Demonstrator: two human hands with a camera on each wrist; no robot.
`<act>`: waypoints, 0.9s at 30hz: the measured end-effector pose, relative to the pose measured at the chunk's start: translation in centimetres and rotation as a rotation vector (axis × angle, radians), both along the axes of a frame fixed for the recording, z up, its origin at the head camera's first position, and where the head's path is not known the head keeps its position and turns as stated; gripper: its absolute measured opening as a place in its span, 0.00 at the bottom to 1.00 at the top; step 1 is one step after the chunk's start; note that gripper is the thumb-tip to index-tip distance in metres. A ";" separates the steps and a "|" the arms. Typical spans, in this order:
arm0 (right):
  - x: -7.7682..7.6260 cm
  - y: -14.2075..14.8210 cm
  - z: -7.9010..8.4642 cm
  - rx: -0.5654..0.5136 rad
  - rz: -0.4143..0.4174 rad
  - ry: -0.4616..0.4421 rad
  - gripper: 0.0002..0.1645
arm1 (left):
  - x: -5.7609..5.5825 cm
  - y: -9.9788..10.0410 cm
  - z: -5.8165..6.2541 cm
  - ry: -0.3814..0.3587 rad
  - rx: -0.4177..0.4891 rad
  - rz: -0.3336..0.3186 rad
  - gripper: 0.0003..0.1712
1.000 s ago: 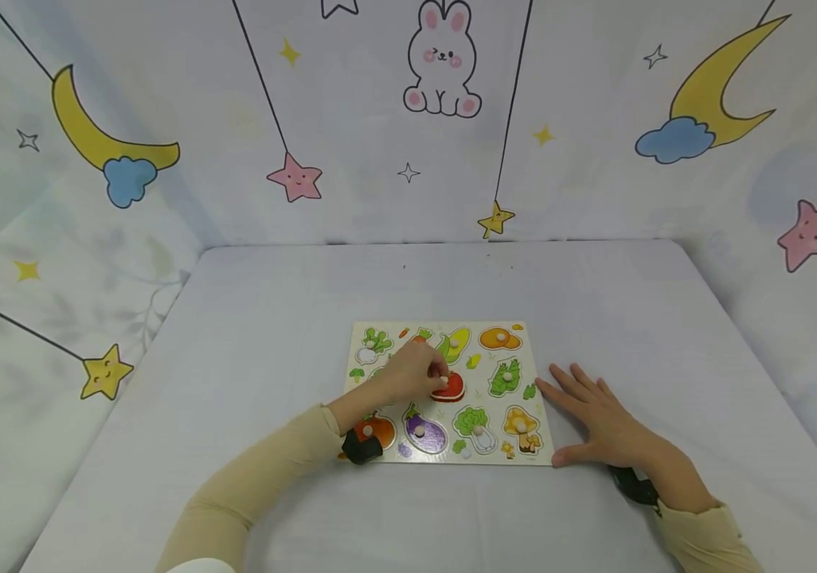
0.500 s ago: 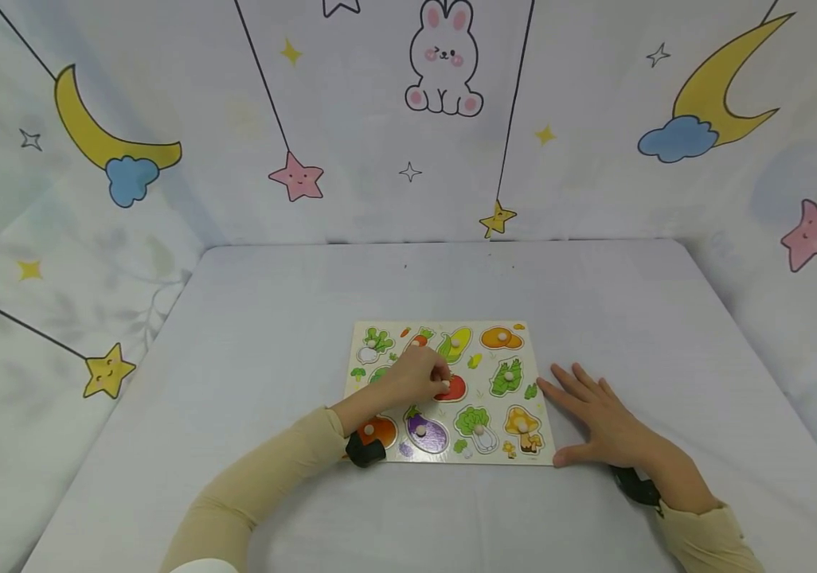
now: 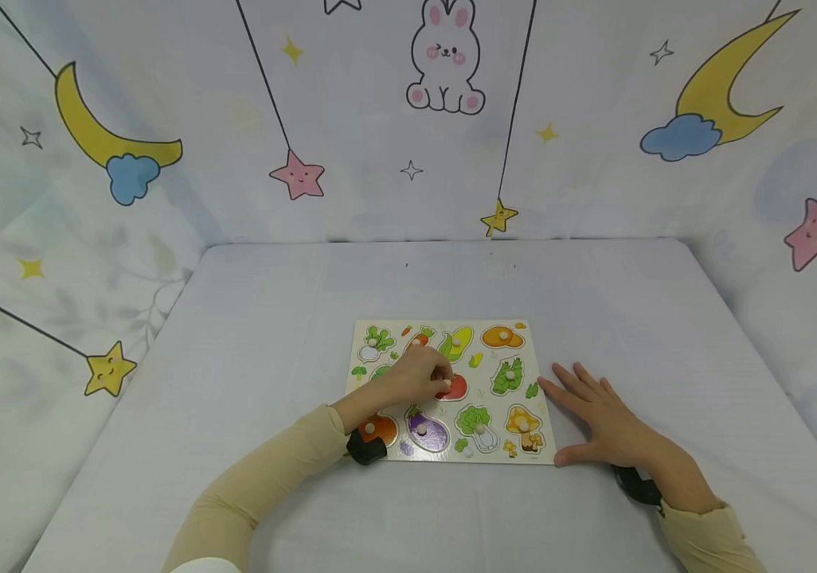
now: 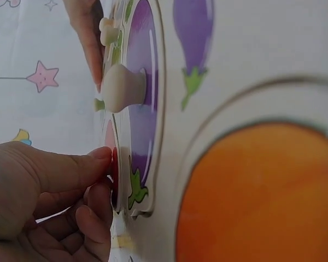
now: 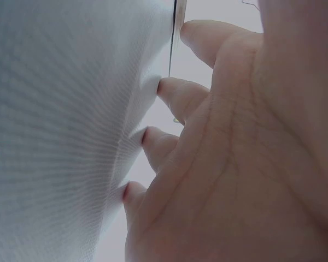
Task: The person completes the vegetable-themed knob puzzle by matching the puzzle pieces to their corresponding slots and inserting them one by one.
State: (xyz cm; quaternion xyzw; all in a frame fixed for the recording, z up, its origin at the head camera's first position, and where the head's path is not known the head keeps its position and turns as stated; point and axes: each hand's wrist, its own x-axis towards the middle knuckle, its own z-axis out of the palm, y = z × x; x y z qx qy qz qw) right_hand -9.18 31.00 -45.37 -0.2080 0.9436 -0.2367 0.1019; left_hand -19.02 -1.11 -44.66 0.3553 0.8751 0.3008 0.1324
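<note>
A wooden peg puzzle board point(image 3: 487, 395) with vegetable pictures lies flat on the table. Near its middle, my left hand point(image 3: 414, 376) pinches the pale knob of the red tomato piece point(image 3: 458, 387) between thumb and finger. The tomato lies level with its neighbours, partly hidden by the fingers. In the left wrist view, the purple eggplant piece point(image 4: 142, 123) and an orange piece point(image 4: 262, 191) are close by. My right hand point(image 3: 605, 426) is spread at the board's right edge, its fingertips on the cloth and its thumb at the near corner.
Several other knobbed pieces sit in the board, among them corn point(image 3: 457, 344), lettuce point(image 3: 476, 430) and a mushroom point(image 3: 523, 426). White cloth point(image 3: 294, 318) covers the table. A printed curtain point(image 3: 365, 95) with moons, stars and a rabbit surrounds it.
The tomato piece, slightly tilted with its lower rim showing a second ago, now lies flat under the left hand. The right hand stays in place.
</note>
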 end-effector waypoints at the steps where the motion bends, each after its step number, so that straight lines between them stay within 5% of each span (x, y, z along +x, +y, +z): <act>1: 0.0 0.0 0.0 -0.004 0.001 -0.002 0.66 | 0.0 0.0 0.0 0.003 0.003 -0.007 0.03; 20: -0.3 0.3 -0.1 -0.017 0.001 -0.009 0.65 | -0.2 0.0 0.0 -0.030 -0.005 -0.003 0.03; 24: -0.3 0.0 -0.5 -0.014 0.002 -0.009 0.65 | 0.7 -1.3 0.9 -0.016 -0.008 0.055 0.13; 27: -0.3 -0.1 -0.4 -0.004 0.000 -0.008 0.66 | 1.5 -3.1 2.2 0.065 0.027 0.158 0.17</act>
